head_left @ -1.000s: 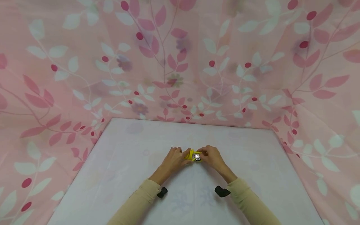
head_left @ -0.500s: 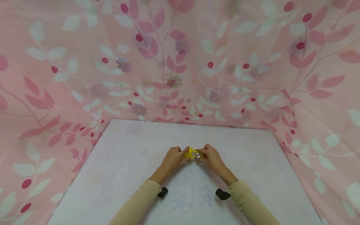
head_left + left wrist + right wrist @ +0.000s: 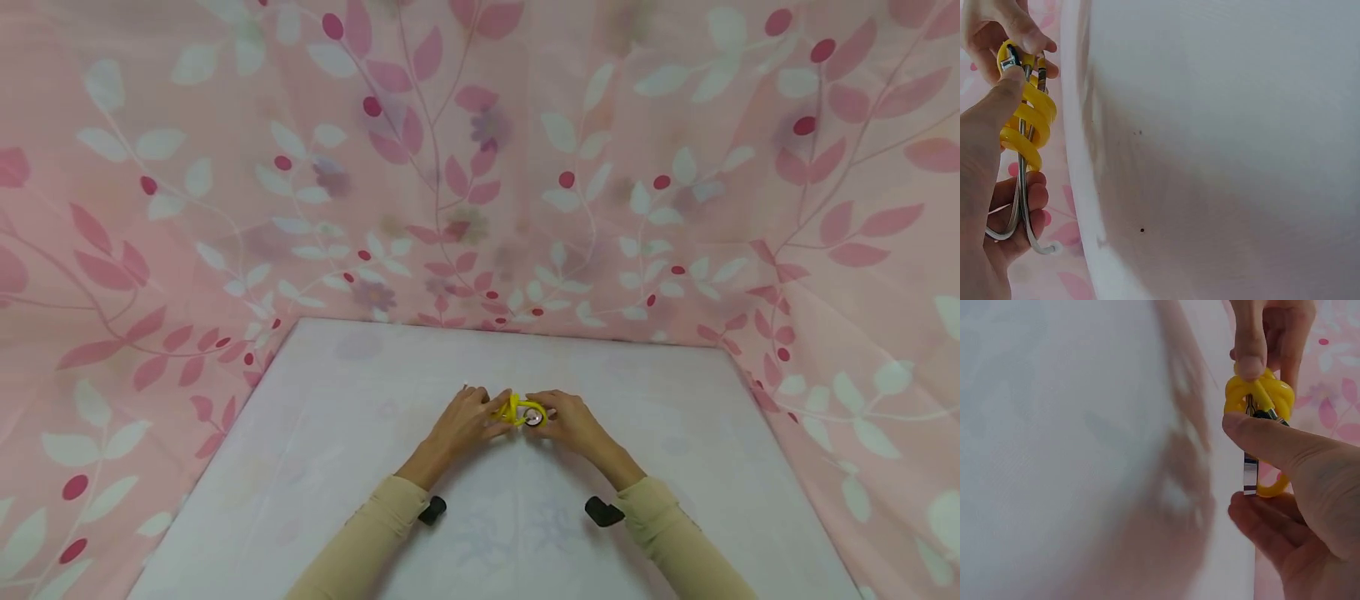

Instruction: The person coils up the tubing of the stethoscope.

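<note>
Both hands hold a stethoscope above the table, seen in the middle of the head view. Its yellow tubing (image 3: 514, 408) winds in coils round the metal ear tubes (image 3: 1022, 200). My left hand (image 3: 467, 419) grips the ear tubes and coils, thumb on the near side and fingers behind. A pale ear tip (image 3: 1052, 248) sticks out past those fingers. At the other end my right hand (image 3: 576, 422) pinches the tubing's loop and the round silver chestpiece (image 3: 533, 416) between thumb and fingers. In the right wrist view the chestpiece (image 3: 1251, 472) shows edge-on beside the yellow loop.
A white cloth covers the table (image 3: 360, 392). Pink curtains (image 3: 450, 167) with leaf patterns stand round its back and sides. Dark wrist-worn devices (image 3: 604, 512) hang below both beige sleeves (image 3: 652, 517).
My right hand has shifted slightly to the right and turned with the chestpiece. More of the tubing's yellow loop shows between the hands. My left hand keeps its grip and has barely moved.
</note>
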`<state>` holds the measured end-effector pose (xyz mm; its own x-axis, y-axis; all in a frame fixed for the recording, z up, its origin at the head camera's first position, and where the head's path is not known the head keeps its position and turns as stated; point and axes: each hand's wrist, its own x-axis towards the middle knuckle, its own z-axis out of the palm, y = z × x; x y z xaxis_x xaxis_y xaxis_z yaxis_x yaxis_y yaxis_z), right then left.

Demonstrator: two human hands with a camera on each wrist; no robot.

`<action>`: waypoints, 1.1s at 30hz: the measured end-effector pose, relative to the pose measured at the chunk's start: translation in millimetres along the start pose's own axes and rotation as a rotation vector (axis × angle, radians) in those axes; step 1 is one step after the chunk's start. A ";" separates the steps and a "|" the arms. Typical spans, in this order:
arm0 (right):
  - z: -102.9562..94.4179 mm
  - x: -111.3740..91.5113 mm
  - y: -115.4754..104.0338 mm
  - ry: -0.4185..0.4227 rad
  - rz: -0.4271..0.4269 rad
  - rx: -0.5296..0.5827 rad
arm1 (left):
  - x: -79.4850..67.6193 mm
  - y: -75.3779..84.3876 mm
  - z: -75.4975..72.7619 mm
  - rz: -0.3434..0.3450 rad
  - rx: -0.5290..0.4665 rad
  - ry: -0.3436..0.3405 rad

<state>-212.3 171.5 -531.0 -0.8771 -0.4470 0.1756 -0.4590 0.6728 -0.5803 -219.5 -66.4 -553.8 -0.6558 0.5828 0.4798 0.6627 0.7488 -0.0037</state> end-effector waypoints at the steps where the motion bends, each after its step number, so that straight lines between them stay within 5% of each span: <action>1: -0.6 -0.2 0.8 0.008 -0.006 -0.001 | 0.8 -0.1 -0.9 0.004 -0.020 -0.012; 11: -12.1 -6.0 4.7 0.103 -0.020 -0.061 | 7.2 -13.2 -13.7 -0.019 -0.203 -0.242; 25: -4.5 -7.9 20.0 0.151 -0.119 -0.042 | 2.5 -32.6 -14.5 -0.026 -0.212 -0.135; 33: 6.9 -5.8 27.2 0.145 -0.085 -0.018 | 0.1 -35.8 -2.7 -0.072 -0.197 -0.170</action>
<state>-218.7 188.3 -553.3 -0.8455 -0.4137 0.3376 -0.5339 0.6474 -0.5439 -242.3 -94.0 -551.3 -0.7443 0.5873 0.3179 0.6586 0.7245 0.2036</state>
